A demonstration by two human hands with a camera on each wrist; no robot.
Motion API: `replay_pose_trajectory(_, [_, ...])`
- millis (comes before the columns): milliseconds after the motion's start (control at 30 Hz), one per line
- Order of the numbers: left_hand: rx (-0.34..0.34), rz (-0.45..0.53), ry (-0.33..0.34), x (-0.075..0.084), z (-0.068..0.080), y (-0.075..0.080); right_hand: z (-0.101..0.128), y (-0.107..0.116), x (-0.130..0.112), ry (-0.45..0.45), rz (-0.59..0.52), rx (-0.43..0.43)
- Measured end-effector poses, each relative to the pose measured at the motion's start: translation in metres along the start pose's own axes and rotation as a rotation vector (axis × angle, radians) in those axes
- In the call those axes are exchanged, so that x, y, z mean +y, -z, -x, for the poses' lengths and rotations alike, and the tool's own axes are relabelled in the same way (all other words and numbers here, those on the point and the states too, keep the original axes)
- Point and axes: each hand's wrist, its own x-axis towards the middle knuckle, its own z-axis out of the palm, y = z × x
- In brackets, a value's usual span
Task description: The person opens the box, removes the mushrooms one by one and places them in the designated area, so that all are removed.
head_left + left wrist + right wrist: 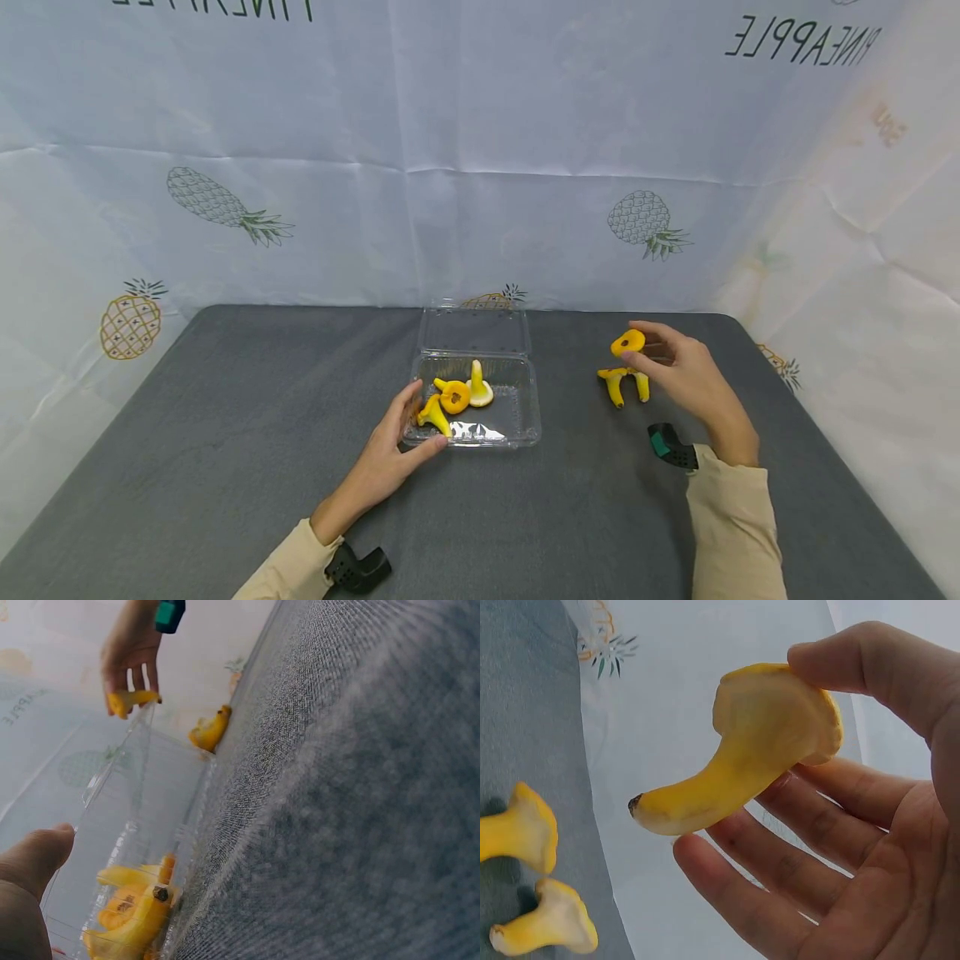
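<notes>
My right hand (690, 375) pinches a yellow chanterelle mushroom (750, 742) by its cap, above the table's right side. The thumb lies on the cap's edge, and its stem with a dark tip points away from the palm. Below it, two more chanterelles (544, 922) lie on the table. A clear plastic clamshell container (517, 417) stands mid-table with its lid (472, 331) folded back. Inside its left half are three chanterelles (454, 397). My left hand (386, 458) holds the container's near left corner, fingers along the left wall and thumb (41, 859) at the front.
Dark grey cloth covers the table (225, 433). A white curtain (480, 225) printed with pineapples hangs behind the far edge and at both sides. The open lid reaches close to that far edge.
</notes>
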Motion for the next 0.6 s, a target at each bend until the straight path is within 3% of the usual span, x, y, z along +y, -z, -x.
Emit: replay_pose_trajectory(600, [0.002, -0.004, 0.009, 0.000, 0.000, 0.000, 0.003, 0.010, 0.031, -0.021, 0.051, 0.068])
